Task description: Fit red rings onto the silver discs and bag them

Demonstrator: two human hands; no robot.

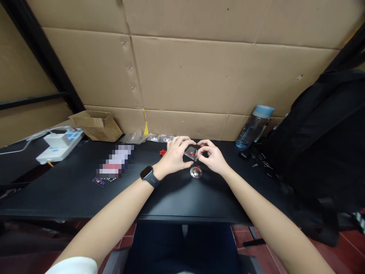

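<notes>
Near the middle of the table, a small clear plastic bag (190, 153) with something red in it is between my two hands. My left hand (177, 154), with a dark watch on its wrist, curves around the bag's left side, thumb and fingers on either side of it. My right hand (211, 155) pinches the bag's right edge between thumb and fingers. Just in front of my hands lies a shiny round metal disc with a raised centre and a red cord (195, 172), like a small finger cymbal. A tangle of red cord (162, 152) shows beside my left hand.
Clear packets (161, 138) with similar shiny pieces lie at the back by the cardboard wall (182, 76). An open cardboard box (99, 125) and a white power strip (59, 148) sit left. A water bottle (253, 127) and black backpack (319, 144) stand right.
</notes>
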